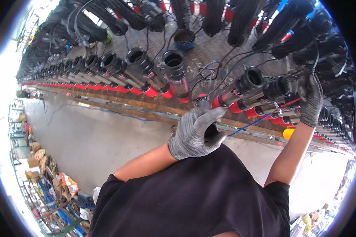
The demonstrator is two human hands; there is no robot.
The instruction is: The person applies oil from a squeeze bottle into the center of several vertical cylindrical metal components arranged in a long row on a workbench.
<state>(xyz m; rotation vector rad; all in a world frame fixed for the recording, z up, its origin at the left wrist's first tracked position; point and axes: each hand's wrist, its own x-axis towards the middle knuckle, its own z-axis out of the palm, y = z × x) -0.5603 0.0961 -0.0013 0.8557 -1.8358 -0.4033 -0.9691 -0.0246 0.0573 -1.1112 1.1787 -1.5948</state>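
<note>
My left hand (197, 133), in a grey knitted glove, is wrapped around the black top of a metal tube (211, 131) close to my body. Its thumb lies across the top, and the glove hides much of the tube. Raised at the right, my right hand (312, 96) wears a matching glove with its fingers closed. A thin red piece (291, 103) runs into those fingers; I cannot tell whether it is a wire or a tool. A thin blue cord (250, 125) stretches from beside the left hand toward a small white bit (278, 108) at the red piece's end.
Metal tubes with black collars (174, 65) and red bases stand in a long row along the bench edge (146, 111). Coiled black cables (241, 21) lie behind them. A blue-rimmed pot (184, 39) sits among loose cables. A yellow object (288, 133) is below the right-hand tubes.
</note>
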